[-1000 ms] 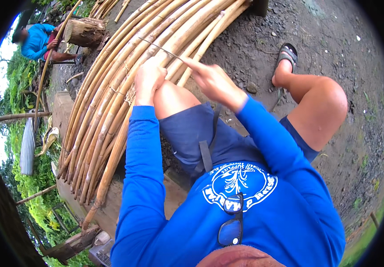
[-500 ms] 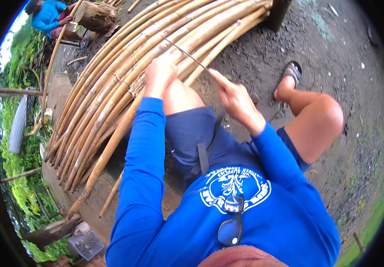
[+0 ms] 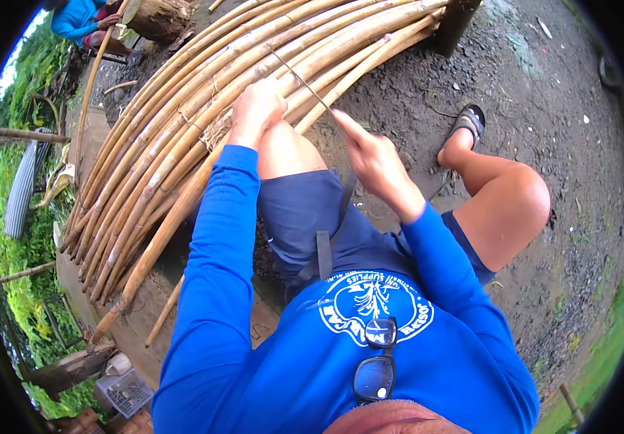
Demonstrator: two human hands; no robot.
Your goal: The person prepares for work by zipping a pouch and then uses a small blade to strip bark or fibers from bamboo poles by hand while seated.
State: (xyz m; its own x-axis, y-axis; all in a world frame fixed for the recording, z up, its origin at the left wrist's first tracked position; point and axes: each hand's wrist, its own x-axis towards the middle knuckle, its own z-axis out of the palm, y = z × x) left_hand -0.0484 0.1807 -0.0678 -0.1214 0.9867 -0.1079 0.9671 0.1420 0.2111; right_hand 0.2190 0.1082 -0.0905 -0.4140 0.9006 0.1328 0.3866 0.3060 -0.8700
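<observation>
My left hand [image 3: 258,107] is closed around a thick tan bamboo pole [image 3: 174,217], beside my bent left knee. In my right hand [image 3: 378,165] is a long, thin knife [image 3: 306,85]; its handle is hidden in my fist. The dark blade slants up and left across the poles, just beyond my left hand. Whether its edge touches the held pole I cannot tell. Pale shavings [image 3: 216,130] cling to the poles next to my left wrist. Many more long, curved bamboo poles [image 3: 135,163] lie side by side to the left and ahead.
A dark post [image 3: 458,27] stands at the poles' far right end. Another person [image 3: 73,27] sits at the far left, holding an upright pole, beside a cut log [image 3: 159,17]. A plastic crate [image 3: 125,390] sits at lower left. Muddy, stony ground [image 3: 536,130] spreads rightward.
The view has shifted slightly, carrying the poles a little leftward in the picture. Both hands keep their holds, and the knife still lies slantwise over the poles.
</observation>
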